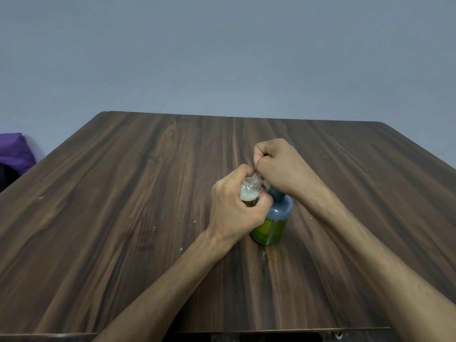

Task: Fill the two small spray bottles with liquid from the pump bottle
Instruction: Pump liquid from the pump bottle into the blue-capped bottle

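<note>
The small spray bottle is sitting in the person's left hand, its threaded neck bare and uncapped, tilted a little toward the right, with pale foam over yellowish liquid showing through the clear wall. The left hand is wrapping its curled fingers and thumb round the bottle's body, holding it just beside the pump bottle and above the tabletop. The right hand is hovering over the pump bottle's top, fingers clenched tight; it is covering the pump head, so I cannot tell whether it is pressing or gripping it. The pump bottle is standing upright near the middle of the tabletop, grey-blue above and green with liquid below. A purple cloth is lying off the tabletop's far left edge, against the grey wall
</note>
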The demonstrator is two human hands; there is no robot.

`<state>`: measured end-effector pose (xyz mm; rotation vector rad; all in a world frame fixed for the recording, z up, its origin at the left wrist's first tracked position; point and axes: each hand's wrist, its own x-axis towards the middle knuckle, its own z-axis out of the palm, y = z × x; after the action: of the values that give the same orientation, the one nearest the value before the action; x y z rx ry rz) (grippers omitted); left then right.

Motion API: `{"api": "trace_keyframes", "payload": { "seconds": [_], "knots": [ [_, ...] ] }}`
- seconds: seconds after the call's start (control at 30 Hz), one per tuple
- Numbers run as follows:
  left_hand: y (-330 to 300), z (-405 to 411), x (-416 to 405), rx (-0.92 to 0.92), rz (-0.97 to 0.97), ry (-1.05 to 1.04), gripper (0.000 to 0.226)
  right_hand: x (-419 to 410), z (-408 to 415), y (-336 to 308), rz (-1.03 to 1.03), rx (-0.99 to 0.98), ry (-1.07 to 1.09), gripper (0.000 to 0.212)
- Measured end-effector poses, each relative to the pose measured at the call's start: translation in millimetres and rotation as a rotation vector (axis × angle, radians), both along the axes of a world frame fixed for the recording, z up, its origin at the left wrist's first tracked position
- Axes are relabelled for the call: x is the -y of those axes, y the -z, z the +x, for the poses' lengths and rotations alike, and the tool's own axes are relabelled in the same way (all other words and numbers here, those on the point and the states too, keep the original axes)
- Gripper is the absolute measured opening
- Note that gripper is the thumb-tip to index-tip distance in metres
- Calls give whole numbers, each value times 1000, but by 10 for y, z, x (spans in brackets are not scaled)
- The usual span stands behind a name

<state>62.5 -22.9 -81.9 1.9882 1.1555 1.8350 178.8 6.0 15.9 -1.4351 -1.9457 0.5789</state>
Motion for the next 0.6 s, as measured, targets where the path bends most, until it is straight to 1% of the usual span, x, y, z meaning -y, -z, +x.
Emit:
{"api": "trace_keyframes", "payload": {
  "seconds": [0.1, 0.2, 0.3, 0.47, 0.6],
  "knots": [
    [19, -8, 7, -1, 9, 5, 19, 23, -6, -7, 10, 29, -1, 26],
    [7, 1, 1, -1, 7, 5, 17, 8, 0, 1, 8, -10, 2, 27],
    [20, 0, -3, 3, -1, -7, 18, 3, -8, -6, -11, 12, -12, 26],
    [18, 4, -19, -4, 10, -9, 18, -17, 10, 4, -22, -36, -15, 29],
    [32, -1, -3, 1, 15, 4, 19, 20, 13, -14, -31, 0, -19, 25]
  ]
}}
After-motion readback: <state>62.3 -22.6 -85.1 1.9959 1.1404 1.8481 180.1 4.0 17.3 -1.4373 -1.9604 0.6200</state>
